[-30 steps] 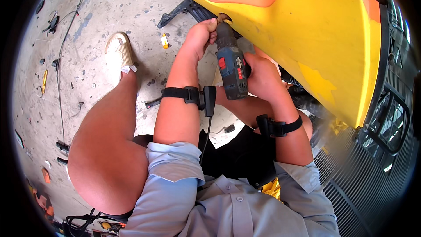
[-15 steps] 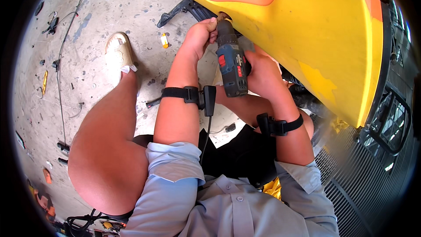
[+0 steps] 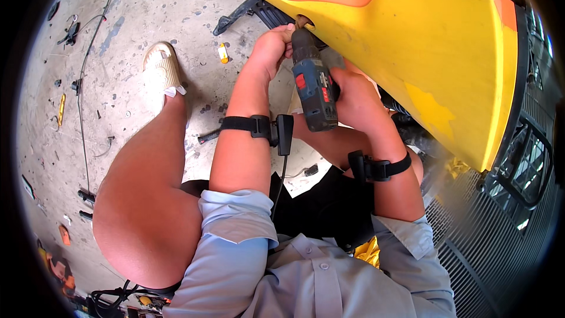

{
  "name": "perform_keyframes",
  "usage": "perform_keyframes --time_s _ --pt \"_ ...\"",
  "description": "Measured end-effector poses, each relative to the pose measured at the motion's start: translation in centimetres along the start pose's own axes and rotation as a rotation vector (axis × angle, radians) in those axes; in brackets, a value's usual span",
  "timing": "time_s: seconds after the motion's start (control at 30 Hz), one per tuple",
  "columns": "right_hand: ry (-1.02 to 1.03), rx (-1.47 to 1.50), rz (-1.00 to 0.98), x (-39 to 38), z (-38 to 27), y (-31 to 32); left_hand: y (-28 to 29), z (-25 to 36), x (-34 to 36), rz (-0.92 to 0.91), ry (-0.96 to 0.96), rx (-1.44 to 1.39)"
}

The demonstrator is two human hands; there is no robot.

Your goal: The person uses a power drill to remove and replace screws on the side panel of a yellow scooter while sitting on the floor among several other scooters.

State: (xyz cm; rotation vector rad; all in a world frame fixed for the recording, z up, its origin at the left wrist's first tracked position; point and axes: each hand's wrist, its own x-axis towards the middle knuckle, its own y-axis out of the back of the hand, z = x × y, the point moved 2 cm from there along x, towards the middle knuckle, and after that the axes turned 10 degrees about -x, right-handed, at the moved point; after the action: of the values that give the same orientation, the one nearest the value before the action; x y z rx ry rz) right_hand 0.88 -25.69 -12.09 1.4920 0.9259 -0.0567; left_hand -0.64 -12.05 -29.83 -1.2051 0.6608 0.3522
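A blue and black cordless drill point(image 3: 313, 89) with red marks is held upright against the lower edge of a yellow and orange panel point(image 3: 412, 35); its nose is set at a round hole point(image 3: 305, 22) in that edge; the right hand point(image 3: 353, 97) is wrapped shut around the grip; the left hand point(image 3: 272, 46) is closed around the drill's front end, beside the hole; open concrete floor point(image 3: 129, 29) is seen to the left; a metal grate point(image 3: 494, 247) lies close on the right.

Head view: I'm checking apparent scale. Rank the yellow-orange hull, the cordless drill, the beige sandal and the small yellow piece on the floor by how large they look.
1. yellow-orange hull
2. cordless drill, nearer the camera
3. beige sandal, unsure against the drill
4. small yellow piece
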Motion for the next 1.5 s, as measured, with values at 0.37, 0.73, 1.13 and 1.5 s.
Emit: perform_keyframes --time_s 0.37,0.73,1.13,1.5 --pt "0.011 0.0 0.08 0.0 0.6 -0.8 0.4 -0.2 0.5 -0.063 0.029 -0.039" --pt "-0.019 0.029 0.057 0.1 0.8 -0.8 -0.1 0.2 -0.4 -0.036 0.069 -0.156" --pt "0.028 0.107 0.031 0.1 1.2 -0.6 0.1 -0.4 0.5 -0.05 0.092 -0.196" --pt "0.006 0.116 -0.008 0.1 1.4 -0.6 -0.2 -0.6 0.1 -0.014 0.096 -0.208"
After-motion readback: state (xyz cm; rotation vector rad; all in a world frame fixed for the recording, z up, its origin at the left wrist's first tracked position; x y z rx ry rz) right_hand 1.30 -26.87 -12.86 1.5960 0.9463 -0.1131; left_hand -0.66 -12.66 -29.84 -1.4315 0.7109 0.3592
